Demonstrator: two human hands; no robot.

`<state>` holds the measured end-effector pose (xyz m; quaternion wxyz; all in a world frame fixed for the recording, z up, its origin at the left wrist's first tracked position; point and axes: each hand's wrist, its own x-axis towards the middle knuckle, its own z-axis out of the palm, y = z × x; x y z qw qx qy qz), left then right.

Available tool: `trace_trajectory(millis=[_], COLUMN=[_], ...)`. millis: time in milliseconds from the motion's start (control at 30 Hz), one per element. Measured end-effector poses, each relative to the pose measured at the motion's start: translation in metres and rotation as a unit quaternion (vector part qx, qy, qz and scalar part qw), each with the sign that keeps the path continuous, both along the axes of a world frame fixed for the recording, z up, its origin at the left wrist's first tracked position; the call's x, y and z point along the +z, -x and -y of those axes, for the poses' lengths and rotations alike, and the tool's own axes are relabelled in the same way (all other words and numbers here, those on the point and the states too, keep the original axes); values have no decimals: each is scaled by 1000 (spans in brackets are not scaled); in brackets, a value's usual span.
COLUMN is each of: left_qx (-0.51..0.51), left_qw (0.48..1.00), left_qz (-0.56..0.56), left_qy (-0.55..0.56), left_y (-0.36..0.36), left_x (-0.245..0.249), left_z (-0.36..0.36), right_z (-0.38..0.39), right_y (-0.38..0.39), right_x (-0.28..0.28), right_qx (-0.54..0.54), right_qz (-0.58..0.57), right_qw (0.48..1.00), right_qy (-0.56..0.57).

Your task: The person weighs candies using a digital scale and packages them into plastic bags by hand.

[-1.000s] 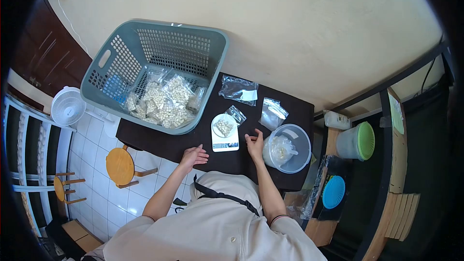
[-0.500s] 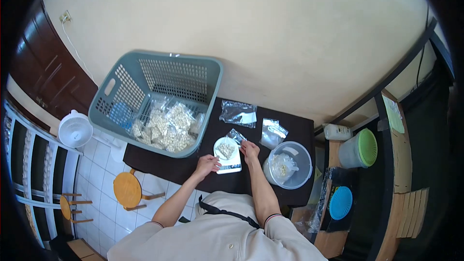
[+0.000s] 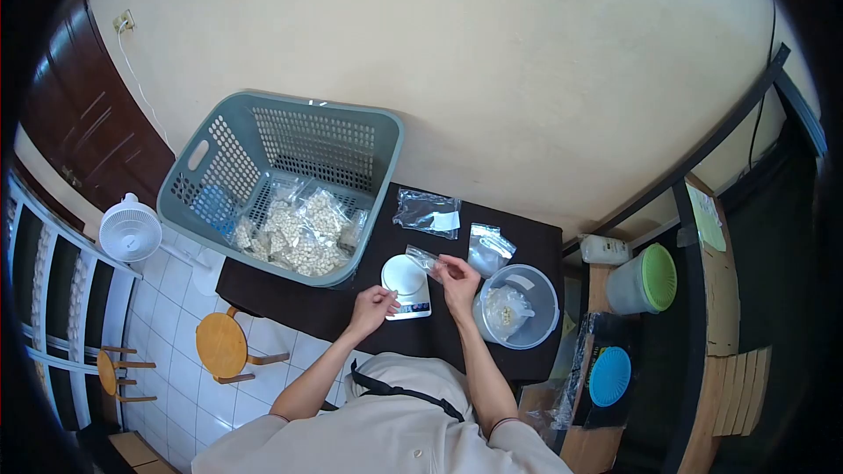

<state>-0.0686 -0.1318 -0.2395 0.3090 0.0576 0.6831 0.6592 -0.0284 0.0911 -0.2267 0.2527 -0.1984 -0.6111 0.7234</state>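
On the dark-topped table, a white kitchen scale (image 3: 407, 286) shows a bare round platform. My right hand (image 3: 458, 283) is closed on a clear plastic bag (image 3: 423, 259), which sticks out to the left just above the scale's upper right side; its contents are hidden by the fingers. By the scale's lower left edge, my left hand (image 3: 375, 308) has its fingers pinched together; anything between them is too small to make out. To the right stands a clear bucket (image 3: 551, 305) with a plastic bag of pale pieces (image 3: 509, 312) inside.
A large grey-green basket (image 3: 393, 158) at left holds several clear bags of white pieces (image 3: 299, 233). Flat clear bags (image 3: 428, 212) and a second stack of bags (image 3: 489, 250) lie behind the scale. Shelving stands right; a stool (image 3: 221, 347) and a fan (image 3: 130, 232) are left.
The white pieces that rested on the scale are off it. My right hand has lifted the clear bag beside the scale, and my left hand has shifted slightly down in view.
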Motion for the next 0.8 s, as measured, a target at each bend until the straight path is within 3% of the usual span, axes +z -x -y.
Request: trace_trajectory(millis=[33, 67, 100, 167, 200, 300, 433, 500, 800], left_qx=[9, 28, 26, 55, 63, 5, -42, -72, -110], left_qw=[999, 998, 998, 977, 973, 956, 974, 982, 982], left_qz=[-28, -41, -40, -195, -210, -275, -99, -90, -19], left_qy=[-15, -32, -35, -58, -69, -102, -201, -148, -154], left_y=[2, 2, 0, -5, -9, -15, -43, -55, -97], left_x=[9, 20, 32, 61, 85, 114, 133, 146, 153], left_z=[-4, -8, -13, -22, -25, -32, -44, -47, -91], right_z=[1, 10, 11, 16, 17, 17, 9, 1, -35], right_y=[-10, -24, -35, -56, -68, -98, -133, -145, -199], right_x=[14, 49, 57, 78, 93, 120, 136, 138, 150], right_qx=[3, 9, 10, -9, -3, -1, 5, -1, -13], right_qz=[5, 9, 7, -21, -37, -56, -46, -61, -58], right_qw=[998, 1000, 999, 999, 998, 998, 998, 997, 998], right_qy=[-66, -19, -47, -43, -56, -24, -37, -53, -8])
